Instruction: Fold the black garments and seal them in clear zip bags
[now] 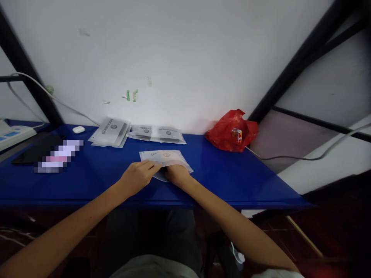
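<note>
A frosted translucent plastic pouch (158, 156) with grey print lies near the front middle of the blue table, its mouth facing me. My left hand (139, 175) pinches the upper layer of the pouch at the left side of this mouth. My right hand (177, 173) reaches inside through the opening. Its fingers are covered by the film, so whether they hold anything cannot be made out. Something dark shows in the gap between the two hands. Behind the pouch lie a stack of similar printed pouches (108, 133) and more flat pouches (166, 134) side by side.
A red plastic bag (228, 133) with a shiny wrapper sits at the back right, a cable beside it. On the left are a white earbud case (79, 129), a phone with a blurred screen (59, 156), a dark flat device (31, 150) and a power strip (17, 135). Black metal posts flank the table.
</note>
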{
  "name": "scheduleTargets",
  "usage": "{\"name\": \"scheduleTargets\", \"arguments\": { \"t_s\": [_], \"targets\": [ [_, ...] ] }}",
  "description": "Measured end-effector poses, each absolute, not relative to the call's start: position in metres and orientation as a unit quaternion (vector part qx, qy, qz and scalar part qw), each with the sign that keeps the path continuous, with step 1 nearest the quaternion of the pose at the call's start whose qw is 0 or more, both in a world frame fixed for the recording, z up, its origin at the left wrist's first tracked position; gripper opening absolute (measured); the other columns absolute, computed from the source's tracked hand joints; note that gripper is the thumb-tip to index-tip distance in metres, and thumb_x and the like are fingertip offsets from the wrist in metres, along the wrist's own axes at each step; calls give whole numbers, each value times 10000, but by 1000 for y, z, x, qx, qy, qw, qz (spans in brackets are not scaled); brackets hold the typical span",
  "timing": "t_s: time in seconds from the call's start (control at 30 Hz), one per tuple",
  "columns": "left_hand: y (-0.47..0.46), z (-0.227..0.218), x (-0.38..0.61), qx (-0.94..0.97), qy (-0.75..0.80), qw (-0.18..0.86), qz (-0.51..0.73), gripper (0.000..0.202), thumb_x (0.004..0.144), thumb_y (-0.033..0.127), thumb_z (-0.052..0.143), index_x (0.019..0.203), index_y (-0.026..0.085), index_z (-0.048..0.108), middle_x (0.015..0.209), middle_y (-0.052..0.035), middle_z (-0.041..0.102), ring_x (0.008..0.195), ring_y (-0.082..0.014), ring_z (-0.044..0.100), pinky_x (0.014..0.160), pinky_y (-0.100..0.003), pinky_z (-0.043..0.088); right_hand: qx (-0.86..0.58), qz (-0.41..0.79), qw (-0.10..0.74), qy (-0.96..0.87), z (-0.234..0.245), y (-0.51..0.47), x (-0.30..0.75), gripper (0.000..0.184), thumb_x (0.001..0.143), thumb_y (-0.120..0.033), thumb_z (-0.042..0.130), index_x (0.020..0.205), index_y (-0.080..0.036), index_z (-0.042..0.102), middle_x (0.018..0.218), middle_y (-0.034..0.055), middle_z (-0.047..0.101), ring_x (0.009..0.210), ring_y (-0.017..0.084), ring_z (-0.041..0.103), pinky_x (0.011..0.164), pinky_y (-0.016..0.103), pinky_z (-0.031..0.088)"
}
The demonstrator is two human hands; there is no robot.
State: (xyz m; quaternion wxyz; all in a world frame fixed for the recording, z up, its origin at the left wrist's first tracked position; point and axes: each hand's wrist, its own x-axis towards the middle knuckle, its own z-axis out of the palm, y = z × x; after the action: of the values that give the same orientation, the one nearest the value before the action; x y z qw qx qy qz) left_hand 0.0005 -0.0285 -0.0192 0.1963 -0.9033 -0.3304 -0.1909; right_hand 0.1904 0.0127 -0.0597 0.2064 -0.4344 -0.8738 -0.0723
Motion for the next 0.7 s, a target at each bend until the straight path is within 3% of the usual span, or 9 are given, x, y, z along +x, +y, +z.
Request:
{"name": "scheduleTargets", "arguments": {
  "t_s": [0.2, 0.43, 0.57, 0.7],
  "targets": [
    [-25, -26, -5, -890, -355, 181, -220, 359, 919, 94, 350, 1198, 142, 572, 805, -59, 637, 781, -159, 628, 654, -246, 502, -416, 30, 187, -890, -29, -28, 190, 481, 848, -263, 554, 1300, -119, 471, 1247, 172, 597, 1155, 265, 566, 961, 443, 474],
    [-26, -26, -11, -899, -360, 181, -169, 369, 896, 87, 425, 1219, 183, 576, 801, -47, 631, 774, -161, 625, 658, -245, 492, -323, -92, 297, -894, -13, -62, 211, 316, 921, -247, 448, 1193, -162, 585, 1127, 123, 665, 1059, 211, 618, 904, 374, 518],
    [-28, -25, -12, -912, -355, 160, -132, 301, 927, 176, 443, 1177, 190, 608, 851, -56, 630, 816, -177, 616, 699, -278, 496, -371, -71, 238, -895, -21, -56, 223, 418, 912, -349, 489, 1283, -162, 536, 1359, 170, 514, 1267, 274, 476, 1000, 478, 451],
    [-28, -28, -21, -918, -362, 96, -127, 314, 942, 310, 445, 1197, 227, 608, 1033, -70, 621, 955, -190, 584, 830, -320, 473, -403, -17, 158, -901, -33, -46, 229, 545, 906, -437, 495, 1372, -159, 449, 1474, 182, 356, 1373, 302, 322, 1075, 524, 351]
  ]
}}
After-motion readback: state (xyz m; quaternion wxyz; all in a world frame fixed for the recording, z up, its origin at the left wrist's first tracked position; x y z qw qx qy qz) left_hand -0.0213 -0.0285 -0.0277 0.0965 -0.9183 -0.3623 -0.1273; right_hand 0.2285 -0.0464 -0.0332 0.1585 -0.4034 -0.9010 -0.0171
